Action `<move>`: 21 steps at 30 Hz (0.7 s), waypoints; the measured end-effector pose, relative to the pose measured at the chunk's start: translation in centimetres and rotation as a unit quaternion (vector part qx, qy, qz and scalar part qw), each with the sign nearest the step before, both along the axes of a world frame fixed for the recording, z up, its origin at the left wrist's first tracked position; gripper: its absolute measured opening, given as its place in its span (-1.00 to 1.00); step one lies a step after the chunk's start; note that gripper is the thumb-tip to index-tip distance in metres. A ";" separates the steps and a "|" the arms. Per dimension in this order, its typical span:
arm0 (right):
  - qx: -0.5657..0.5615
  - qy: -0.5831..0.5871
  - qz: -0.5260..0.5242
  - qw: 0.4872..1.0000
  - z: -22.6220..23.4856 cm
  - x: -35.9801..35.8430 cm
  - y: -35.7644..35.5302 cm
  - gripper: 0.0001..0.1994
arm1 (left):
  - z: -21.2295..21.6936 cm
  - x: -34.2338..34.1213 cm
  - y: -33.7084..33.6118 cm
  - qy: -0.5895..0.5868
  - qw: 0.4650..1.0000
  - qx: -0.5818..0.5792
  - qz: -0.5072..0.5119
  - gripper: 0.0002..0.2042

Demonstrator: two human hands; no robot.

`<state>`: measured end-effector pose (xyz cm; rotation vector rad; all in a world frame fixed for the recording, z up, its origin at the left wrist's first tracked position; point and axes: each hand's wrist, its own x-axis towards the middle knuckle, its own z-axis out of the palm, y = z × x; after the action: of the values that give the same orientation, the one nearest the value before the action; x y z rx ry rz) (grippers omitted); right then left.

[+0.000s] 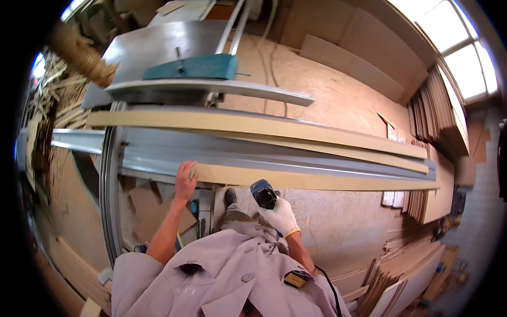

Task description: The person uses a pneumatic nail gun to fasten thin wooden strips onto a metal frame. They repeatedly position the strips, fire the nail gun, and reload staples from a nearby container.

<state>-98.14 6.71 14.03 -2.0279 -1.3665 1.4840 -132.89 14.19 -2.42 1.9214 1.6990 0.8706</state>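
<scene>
My bare left hand (186, 180) grips the left end of a long pale wooden strip (296, 178), fingers bent over it. The strip lies along the near edge of a grey metal saw table (174, 150). My right hand (281, 215), in a white knitted glove with a yellow cuff, holds a compact blue and black power tool (262, 193) just short of the strip, apart from it. The tool's exact kind is hard to make out. Two more pale strips, a wider one (237, 123) and a narrower one (343, 152), lie behind on the table.
Beyond the strips are a metal fence (211, 87) and a teal saw guard (195, 67). A ribbed hose (79, 53) hangs at upper left, near piled offcuts (58, 98). Stacked panels stand at right (435, 111) and lower right (391, 269). A black cord (331, 288) runs beside my right arm.
</scene>
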 end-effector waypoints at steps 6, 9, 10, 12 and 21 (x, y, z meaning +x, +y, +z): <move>0.045 -0.006 -0.163 0.986 -2.5 11.1 -5.7 -0.61 | 0.4 12.7 13.8 0.156 0.963 0.069 -0.210 -0.18; 0.054 0.008 -0.250 0.967 -0.7 16.3 -8.4 -0.62 | 0.9 17.5 18.1 0.270 0.928 0.082 -0.244 -0.06; 0.052 -0.009 -0.280 0.958 -1.0 18.2 -9.4 -0.62 | 0.9 18.5 19.4 0.293 0.916 0.059 -0.268 -0.01; 0.032 -0.037 -0.331 0.942 -2.1 21.4 -12.1 -0.62 | 0.4 18.9 21.5 0.317 0.896 0.020 -0.311 -0.02; 0.050 -0.048 -0.523 0.849 -9.7 31.6 -24.1 -0.79 | 1.2 18.6 23.3 0.265 0.906 -0.011 -0.329 -0.34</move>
<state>-66.55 -17.43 4.28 -2.1792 -0.1697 0.7726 -114.26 37.52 -1.22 2.6259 1.1179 0.0665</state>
